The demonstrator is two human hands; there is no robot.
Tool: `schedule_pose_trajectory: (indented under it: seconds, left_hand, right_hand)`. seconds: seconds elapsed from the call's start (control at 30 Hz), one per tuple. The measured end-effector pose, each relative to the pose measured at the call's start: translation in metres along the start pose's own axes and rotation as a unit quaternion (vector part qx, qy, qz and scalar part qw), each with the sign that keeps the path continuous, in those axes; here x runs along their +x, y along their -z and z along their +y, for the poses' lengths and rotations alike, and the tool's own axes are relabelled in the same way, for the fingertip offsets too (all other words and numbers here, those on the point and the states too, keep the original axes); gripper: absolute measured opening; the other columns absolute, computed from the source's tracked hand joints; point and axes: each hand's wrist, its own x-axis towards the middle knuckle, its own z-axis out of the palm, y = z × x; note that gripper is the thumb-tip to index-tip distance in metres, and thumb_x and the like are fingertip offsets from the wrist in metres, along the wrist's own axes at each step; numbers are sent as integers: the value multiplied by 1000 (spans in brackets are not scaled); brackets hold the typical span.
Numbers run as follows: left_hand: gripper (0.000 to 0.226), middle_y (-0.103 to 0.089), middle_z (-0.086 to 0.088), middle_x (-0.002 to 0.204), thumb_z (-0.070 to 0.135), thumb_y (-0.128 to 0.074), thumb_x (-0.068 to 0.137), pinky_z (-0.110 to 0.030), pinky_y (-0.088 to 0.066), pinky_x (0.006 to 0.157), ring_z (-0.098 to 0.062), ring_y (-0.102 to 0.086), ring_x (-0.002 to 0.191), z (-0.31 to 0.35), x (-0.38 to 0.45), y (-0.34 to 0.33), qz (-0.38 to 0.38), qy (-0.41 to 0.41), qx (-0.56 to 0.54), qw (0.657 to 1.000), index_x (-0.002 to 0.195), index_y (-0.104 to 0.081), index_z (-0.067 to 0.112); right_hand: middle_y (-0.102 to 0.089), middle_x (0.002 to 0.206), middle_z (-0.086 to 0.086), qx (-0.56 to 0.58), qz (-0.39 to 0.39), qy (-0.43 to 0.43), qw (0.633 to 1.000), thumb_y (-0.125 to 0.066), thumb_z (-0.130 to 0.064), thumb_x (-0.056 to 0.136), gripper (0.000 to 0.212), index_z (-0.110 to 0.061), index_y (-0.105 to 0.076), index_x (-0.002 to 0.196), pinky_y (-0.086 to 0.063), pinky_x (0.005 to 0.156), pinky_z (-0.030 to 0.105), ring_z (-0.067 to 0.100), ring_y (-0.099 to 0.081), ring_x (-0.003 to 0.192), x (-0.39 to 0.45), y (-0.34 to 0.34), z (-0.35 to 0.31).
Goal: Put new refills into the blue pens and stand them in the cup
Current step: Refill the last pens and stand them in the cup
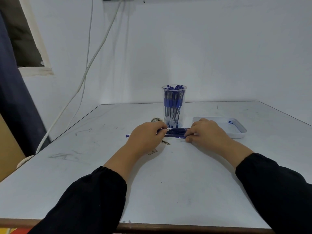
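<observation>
Both hands down on the table, working a row of refills lying flat just in front of the cup.

Left hand: fingers curled, pinching what looks like a pen or refill at the row's left end; a blue tip sticks out past the hand on the far left. Can't tell if it's a barrel or a bare refill.

Right hand: fingers curled down on the row's right end, pinching or steadying it; a small white bit sits just by the fingertips, too small to ID.

Cup is clear plastic, upright, already packed w/ blue pens. White tray to the right has a blue ink smear inside.

Risks, imo:
- refills are thin and round, so a nudge from either hand rolls the row apart
- cup is tall, full and near the hands, so a knuckle bump while lifting could tip it
- jamming another pen into a crowded cup may push others out
- ink on fingers or table if a refill tip leaks
</observation>
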Motion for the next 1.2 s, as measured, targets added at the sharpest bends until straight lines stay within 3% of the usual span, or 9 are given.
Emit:
schedule_pose_trajectory:
  seconds: [0.43,0.57,0.63,0.73,0.8,0.9,0.97,1.13,1.2]
  left_hand:
    - [10,-64,5,94,24,-49,93,-31,-47,72,-15,-56,82,-3,0,-2,0,-13,-20,1000,100,-56,23]
    - [15,-56,9,85,17,-51,92,-16,-35,63,-11,-50,80,-3,2,-4,4,-44,-17,999,102,-62,20]
    - [17,-56,10,84,15,-53,91,-20,-37,67,-10,-49,80,-2,3,-6,8,-72,-17,997,102,-64,19]
    - [18,-58,10,88,13,-57,89,-22,-40,75,-7,-50,82,-2,4,-10,23,-111,-26,993,104,-68,17]
    - [20,-57,10,87,14,-59,89,-21,-40,76,-6,-49,82,-1,4,-10,32,-123,-32,991,105,-69,16]
    - [20,-59,6,86,15,-59,89,-25,-42,77,-7,-50,82,1,4,-10,32,-119,-37,992,106,-70,16]
    - [20,-60,5,85,15,-59,90,-28,-44,77,-10,-52,82,2,3,-10,32,-119,-39,992,106,-71,16]
    - [19,-64,1,86,13,-57,89,-32,-46,76,-11,-53,83,1,3,-9,46,-119,-49,991,102,-71,16]
    - [19,-64,1,86,13,-57,89,-33,-46,76,-11,-53,82,1,4,-9,45,-117,-47,991,102,-71,16]
  right_hand:
    - [-70,98,-8,-16,11,24,1000,-62,-32,90,20,-31,-74,106,-38,87,32,15,-49,101,0,-1,3]
    - [-67,76,0,152,38,-16,987,-55,-37,95,25,-24,-76,91,-38,69,27,15,-52,80,-1,6,-8]
    - [-65,72,11,243,27,-29,969,-53,-42,95,31,-23,-76,86,-35,61,25,18,-52,66,-1,7,-16]
    - [-64,78,19,271,6,-30,962,-56,-43,93,30,-22,-76,89,-36,63,29,21,-51,65,-2,4,-22]
    - [-66,79,12,279,-2,-30,960,-60,-36,92,23,-18,-76,91,-39,66,28,12,-53,68,-4,3,-25]
    - [-64,71,-12,321,19,-36,946,-72,-23,85,8,-18,-75,90,-39,65,9,-8,-56,67,-5,6,-27]
    - [-60,68,-17,329,34,-36,943,-77,-16,79,11,-17,-74,90,-38,64,4,-15,-54,66,-4,6,-27]
    - [-62,70,-13,326,4,-66,943,-67,-36,87,17,-21,-73,91,-39,65,17,-1,-54,66,-3,4,-23]
    - [-59,68,-10,299,0,-68,952,-63,-34,90,18,-19,-73,87,-36,62,20,4,-50,63,-2,3,-22]
